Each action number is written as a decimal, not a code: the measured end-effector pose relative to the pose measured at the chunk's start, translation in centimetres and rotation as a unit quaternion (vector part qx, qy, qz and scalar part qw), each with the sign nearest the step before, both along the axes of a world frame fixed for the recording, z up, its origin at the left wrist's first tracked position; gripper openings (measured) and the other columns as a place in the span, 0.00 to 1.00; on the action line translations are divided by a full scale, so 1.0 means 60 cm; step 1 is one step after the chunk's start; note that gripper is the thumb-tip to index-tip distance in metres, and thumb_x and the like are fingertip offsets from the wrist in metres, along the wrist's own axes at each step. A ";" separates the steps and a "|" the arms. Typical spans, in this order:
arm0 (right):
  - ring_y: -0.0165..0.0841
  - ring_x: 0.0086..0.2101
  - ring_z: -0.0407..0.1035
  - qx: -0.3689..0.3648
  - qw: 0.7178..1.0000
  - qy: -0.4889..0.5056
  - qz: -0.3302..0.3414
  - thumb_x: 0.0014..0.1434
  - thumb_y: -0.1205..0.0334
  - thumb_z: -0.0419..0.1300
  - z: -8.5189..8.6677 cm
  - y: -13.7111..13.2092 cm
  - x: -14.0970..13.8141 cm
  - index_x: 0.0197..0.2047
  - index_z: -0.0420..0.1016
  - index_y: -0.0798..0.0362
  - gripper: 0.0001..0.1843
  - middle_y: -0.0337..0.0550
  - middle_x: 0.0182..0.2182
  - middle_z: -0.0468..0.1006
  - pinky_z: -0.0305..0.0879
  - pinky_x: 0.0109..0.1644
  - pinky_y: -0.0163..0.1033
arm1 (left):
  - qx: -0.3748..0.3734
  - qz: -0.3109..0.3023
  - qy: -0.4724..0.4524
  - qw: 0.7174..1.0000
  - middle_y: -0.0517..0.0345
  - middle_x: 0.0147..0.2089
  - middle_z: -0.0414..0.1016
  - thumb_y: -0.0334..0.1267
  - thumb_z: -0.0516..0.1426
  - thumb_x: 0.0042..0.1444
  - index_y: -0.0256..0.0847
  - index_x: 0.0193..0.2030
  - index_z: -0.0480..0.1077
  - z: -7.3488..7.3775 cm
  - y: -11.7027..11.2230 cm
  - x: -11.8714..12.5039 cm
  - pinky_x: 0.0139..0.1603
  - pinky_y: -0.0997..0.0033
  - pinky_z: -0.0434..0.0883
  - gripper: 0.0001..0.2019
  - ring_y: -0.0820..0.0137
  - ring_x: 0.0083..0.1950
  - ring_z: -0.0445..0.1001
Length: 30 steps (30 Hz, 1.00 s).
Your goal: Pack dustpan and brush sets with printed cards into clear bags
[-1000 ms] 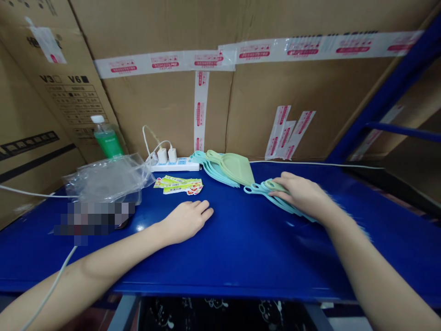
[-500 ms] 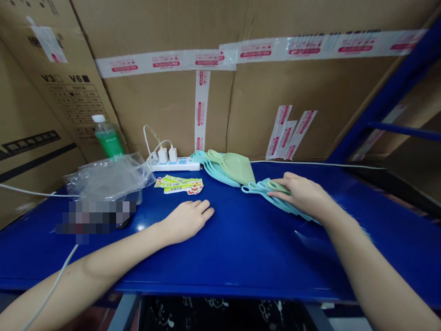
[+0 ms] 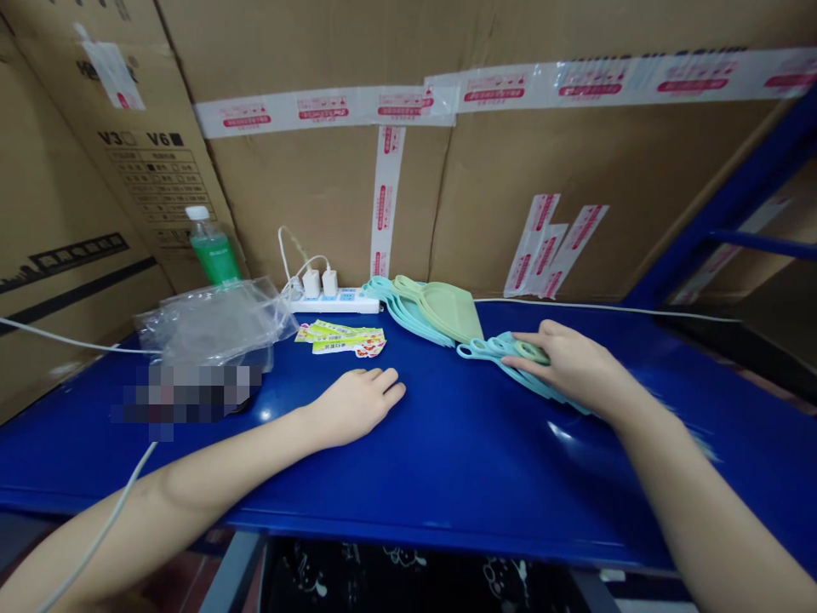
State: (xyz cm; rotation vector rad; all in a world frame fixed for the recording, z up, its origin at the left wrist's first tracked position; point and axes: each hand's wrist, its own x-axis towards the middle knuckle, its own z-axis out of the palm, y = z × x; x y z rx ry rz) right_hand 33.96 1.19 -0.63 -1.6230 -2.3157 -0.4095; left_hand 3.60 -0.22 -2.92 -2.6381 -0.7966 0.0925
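Note:
My right hand [image 3: 568, 362] is closed around the green handle of a small hand brush [image 3: 531, 352]. That brush lies on top of a fanned pile of light-blue brushes [image 3: 485, 347], whose looped handle ends point left. Pale bristles show partly behind my right forearm. My left hand [image 3: 361, 404] lies palm down on the blue table [image 3: 434, 477], its fingers loosely stretched and nothing seen in them. Between and beyond my hands, a light-green dustpan [image 3: 453, 311] rests on a stack of light-blue dustpans [image 3: 414, 322].
Several yellow-green printed labels [image 3: 341, 337] lie before a white power strip [image 3: 345, 304] with plugged-in chargers. Clear plastic bags [image 3: 217, 319], a green-liquid bottle [image 3: 214, 255] and a blurred dark object are at left. Taped cardboard [image 3: 306, 187] stands behind. A white cable [image 3: 131, 485] crosses my left forearm.
The view has shifted slightly, so most things appear a little further right. My right hand keeps its hold on the green brush handle, and my left hand still rests on the table.

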 end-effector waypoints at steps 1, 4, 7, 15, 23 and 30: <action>0.39 0.22 0.65 0.008 1.000 -0.003 0.007 0.62 0.39 0.42 -0.001 0.001 0.000 0.38 0.78 0.52 0.30 0.46 0.22 0.66 0.60 0.23 0.40 | 0.000 0.000 0.001 1.000 0.49 0.41 0.71 0.26 0.47 0.61 0.34 0.51 0.66 0.000 0.000 0.000 0.36 0.65 0.72 0.14 0.65 0.37 0.74; 0.39 0.22 0.64 0.017 1.000 -0.012 0.012 0.62 0.38 0.41 -0.003 0.003 0.000 0.40 0.78 0.53 0.33 0.46 0.23 0.66 0.60 0.23 0.40 | 0.003 0.001 0.001 1.000 0.50 0.42 0.71 0.27 0.48 0.61 0.34 0.51 0.66 0.000 -0.001 0.001 0.36 0.66 0.72 0.13 0.65 0.37 0.74; 0.42 0.25 0.66 0.026 0.999 -0.028 0.010 0.61 0.37 0.41 -0.007 0.001 -0.005 0.44 0.77 0.57 0.36 0.50 0.25 0.68 0.60 0.26 0.42 | 0.003 0.002 0.000 1.000 0.50 0.42 0.71 0.27 0.49 0.61 0.34 0.52 0.66 -0.002 0.000 0.000 0.36 0.66 0.72 0.13 0.65 0.37 0.74; 0.41 0.32 0.66 0.134 0.979 -0.127 0.088 0.65 0.43 0.42 -0.017 -0.007 -0.064 0.47 0.75 0.60 0.32 0.52 0.29 0.72 0.58 0.33 0.40 | -0.003 0.002 0.003 1.000 0.49 0.43 0.71 0.28 0.48 0.62 0.34 0.53 0.65 -0.006 0.002 -0.002 0.37 0.66 0.72 0.14 0.65 0.38 0.74; 0.37 0.30 0.68 0.058 0.957 -0.164 0.231 0.65 0.56 0.50 -0.017 0.022 -0.127 0.37 0.76 0.55 0.16 0.46 0.27 0.74 0.59 0.34 0.38 | -0.012 0.000 0.002 1.000 0.50 0.42 0.70 0.29 0.48 0.62 0.34 0.54 0.64 -0.005 0.000 -0.003 0.36 0.66 0.71 0.14 0.65 0.39 0.74; 0.33 0.26 0.68 0.026 0.962 -0.138 0.233 0.64 0.66 0.49 -0.022 0.033 -0.161 0.27 0.72 0.53 0.16 0.42 0.22 0.73 0.57 0.32 0.36 | -0.010 -0.001 -0.003 1.000 0.51 0.42 0.70 0.29 0.48 0.63 0.35 0.54 0.64 -0.007 0.002 -0.006 0.36 0.66 0.71 0.14 0.65 0.39 0.74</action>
